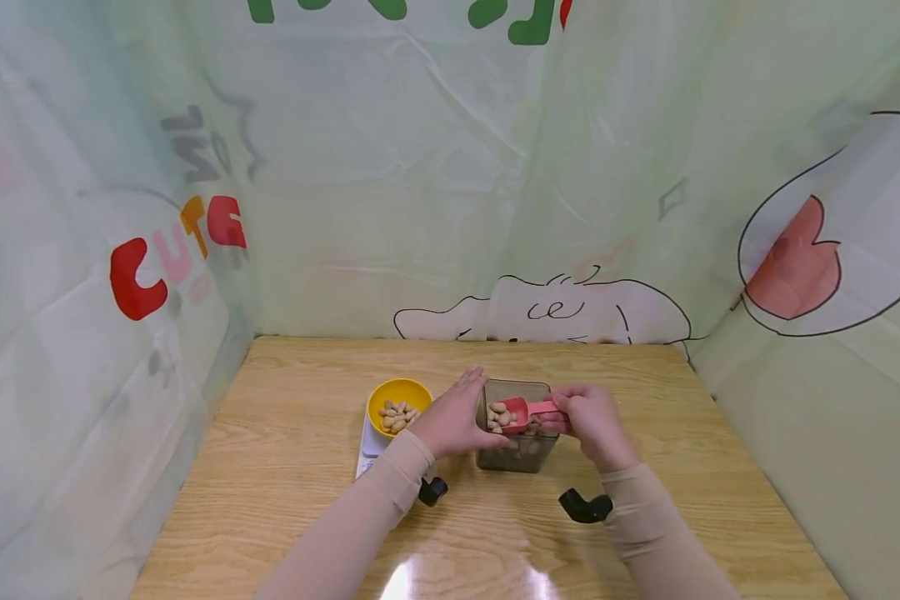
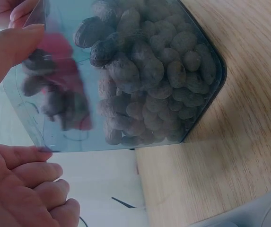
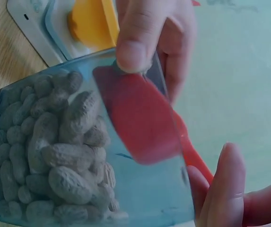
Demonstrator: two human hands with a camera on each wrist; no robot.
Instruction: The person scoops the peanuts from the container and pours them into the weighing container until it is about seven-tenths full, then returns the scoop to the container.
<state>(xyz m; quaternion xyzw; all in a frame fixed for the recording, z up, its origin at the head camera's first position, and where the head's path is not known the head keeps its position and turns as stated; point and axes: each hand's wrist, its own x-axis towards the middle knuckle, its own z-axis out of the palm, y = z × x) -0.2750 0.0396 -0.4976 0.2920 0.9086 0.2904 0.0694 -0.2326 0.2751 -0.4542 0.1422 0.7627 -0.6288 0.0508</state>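
Note:
A see-through grey container (image 1: 506,461) stands on the table, with a heap of unshelled peanuts (image 3: 69,156) in its lower part. My left hand (image 1: 452,421) grips its upper edge, thumb on the near side and fingers toward the far corner. In my right hand (image 1: 594,423) is a red scoop (image 1: 517,407), pinched by its handle. The scoop's bowl lies inside the container's mouth, above the heap, and carries several peanuts. To the left, a yellow bowl (image 1: 376,402) containing peanuts sits on a white kitchen scale (image 1: 372,447), partly hidden by my left hand and forearm.
The wooden table (image 1: 300,500) reaches back to a hanging printed curtain (image 1: 360,208), which also encloses both sides. Black curved pieces, one (image 1: 585,507) by the right wrist and one (image 1: 432,491) by the left, stick out over the table.

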